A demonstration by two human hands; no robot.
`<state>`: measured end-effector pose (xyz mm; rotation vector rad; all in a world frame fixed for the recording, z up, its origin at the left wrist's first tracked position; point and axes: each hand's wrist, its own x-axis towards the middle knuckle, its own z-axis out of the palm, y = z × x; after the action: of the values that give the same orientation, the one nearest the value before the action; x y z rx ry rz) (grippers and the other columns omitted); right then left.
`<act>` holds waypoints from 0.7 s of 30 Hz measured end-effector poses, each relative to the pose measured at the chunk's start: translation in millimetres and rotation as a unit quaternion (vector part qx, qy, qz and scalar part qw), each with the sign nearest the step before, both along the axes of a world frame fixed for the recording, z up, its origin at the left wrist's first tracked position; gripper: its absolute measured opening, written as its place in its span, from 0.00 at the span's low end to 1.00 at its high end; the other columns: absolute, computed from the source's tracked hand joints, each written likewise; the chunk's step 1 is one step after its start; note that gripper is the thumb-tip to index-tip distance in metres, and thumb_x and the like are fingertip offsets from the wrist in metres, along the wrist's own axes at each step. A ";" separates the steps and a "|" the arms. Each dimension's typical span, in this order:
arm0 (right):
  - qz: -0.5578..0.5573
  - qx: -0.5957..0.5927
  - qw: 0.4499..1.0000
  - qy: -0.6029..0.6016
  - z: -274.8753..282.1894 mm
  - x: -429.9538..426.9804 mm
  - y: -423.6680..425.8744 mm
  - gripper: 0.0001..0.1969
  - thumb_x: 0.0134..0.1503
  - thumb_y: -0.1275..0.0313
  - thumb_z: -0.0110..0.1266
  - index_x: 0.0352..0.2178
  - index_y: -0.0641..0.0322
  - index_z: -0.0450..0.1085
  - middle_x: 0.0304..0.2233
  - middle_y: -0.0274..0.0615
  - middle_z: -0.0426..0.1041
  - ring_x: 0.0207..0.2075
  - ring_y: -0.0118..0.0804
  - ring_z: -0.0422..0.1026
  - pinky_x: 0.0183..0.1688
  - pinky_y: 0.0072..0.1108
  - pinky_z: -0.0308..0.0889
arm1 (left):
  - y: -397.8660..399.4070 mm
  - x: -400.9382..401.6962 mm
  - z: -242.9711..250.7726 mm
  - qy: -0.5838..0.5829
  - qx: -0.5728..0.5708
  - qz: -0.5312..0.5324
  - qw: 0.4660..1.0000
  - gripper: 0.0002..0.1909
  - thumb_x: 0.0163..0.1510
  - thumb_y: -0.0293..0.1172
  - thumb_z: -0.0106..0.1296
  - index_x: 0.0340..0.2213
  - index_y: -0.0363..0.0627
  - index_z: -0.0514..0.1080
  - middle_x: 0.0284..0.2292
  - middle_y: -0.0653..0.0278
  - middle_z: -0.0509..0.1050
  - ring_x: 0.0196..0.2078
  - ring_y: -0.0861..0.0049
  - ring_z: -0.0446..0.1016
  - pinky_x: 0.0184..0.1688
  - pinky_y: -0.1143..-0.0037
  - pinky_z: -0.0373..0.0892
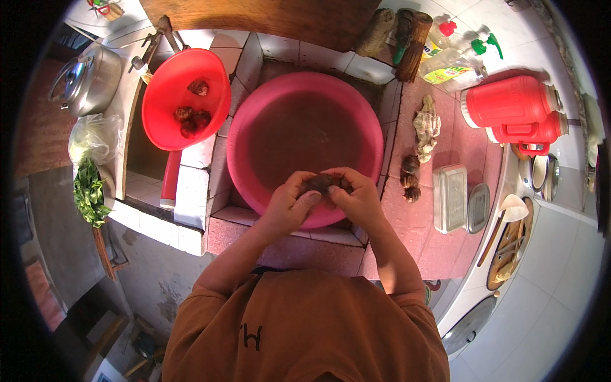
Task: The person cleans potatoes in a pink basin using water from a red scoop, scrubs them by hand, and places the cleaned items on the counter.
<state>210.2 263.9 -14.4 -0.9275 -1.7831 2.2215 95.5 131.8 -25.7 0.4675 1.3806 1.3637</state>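
Observation:
My left hand (298, 198) and my right hand (351, 193) together hold a dark brown root vegetable (321, 182), perhaps a taro corm, over the near rim of a pink plastic basin (235, 143). Murky brown water (305, 133) fills much of the basin, which stands in a tiled sink. Up and to the left, a red long-handled plastic dipper (160, 105) holds several similar brown corms (193, 119). More brown corms (410, 179) lie in a row on the pink ledge to the right, below a crumpled cloth (427, 126). My fingers partly hide the held piece.
At the left are a metal kettle (98, 81), a plastic bag (98, 138) and leafy greens (89, 193). Two red thermos flasks (508, 101), pump bottles (451, 64) and metal lunch boxes (450, 198) stand or lie at the right. A wooden board (267, 19) spans the far side.

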 end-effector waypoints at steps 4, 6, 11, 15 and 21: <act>0.009 -0.058 0.998 -0.014 -7.4 7.1 4.7 0.13 0.50 0.79 0.49 0.39 0.66 0.68 0.31 0.37 0.73 0.31 0.24 0.70 0.32 0.16 0.67 | -1.2 -3.1 0.9 -0.064 -0.013 -0.011 0.998 0.14 0.55 0.28 0.44 0.42 0.36 0.60 0.26 0.68 0.69 0.22 0.90 0.63 0.23 0.86 0.61; 0.016 -0.067 0.998 -0.011 -8.4 7.2 4.2 0.13 0.49 0.79 0.48 0.40 0.66 0.68 0.30 0.38 0.73 0.30 0.24 0.71 0.32 0.16 0.67 | -1.7 -2.2 -3.8 -0.039 -0.028 -0.036 0.998 0.15 0.55 0.28 0.44 0.43 0.36 0.58 0.26 0.65 0.68 0.23 0.86 0.66 0.24 0.83 0.64; 0.051 0.034 0.996 -0.068 -7.3 5.2 2.3 0.15 0.49 0.76 0.50 0.40 0.67 0.67 0.30 0.42 0.74 0.29 0.26 0.72 0.33 0.18 0.68 | -5.3 6.7 -11.7 0.251 0.029 -0.025 0.967 0.16 0.52 0.28 0.49 0.41 0.35 0.59 0.30 0.56 0.72 0.32 0.74 0.73 0.34 0.77 0.69; 0.054 -0.029 0.997 -0.054 -9.2 8.9 4.2 0.15 0.48 0.74 0.52 0.39 0.67 0.68 0.30 0.43 0.74 0.30 0.28 0.72 0.34 0.18 0.67 | -9.0 5.9 -14.8 0.223 0.029 -0.015 0.974 0.17 0.51 0.29 0.51 0.40 0.34 0.61 0.31 0.52 0.73 0.35 0.70 0.74 0.35 0.74 0.69; 0.121 0.140 0.980 -0.078 2.2 4.4 3.4 0.15 0.48 0.74 0.49 0.40 0.67 0.68 0.28 0.44 0.74 0.29 0.28 0.73 0.34 0.19 0.67 | -13.0 2.4 -14.3 0.350 -0.034 -0.082 0.933 0.18 0.50 0.28 0.52 0.41 0.34 0.61 0.31 0.53 0.72 0.35 0.71 0.74 0.36 0.75 0.68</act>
<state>214.6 267.3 -12.2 -0.8849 -2.3181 1.9955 97.9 118.8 -39.9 1.0690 1.8990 1.0393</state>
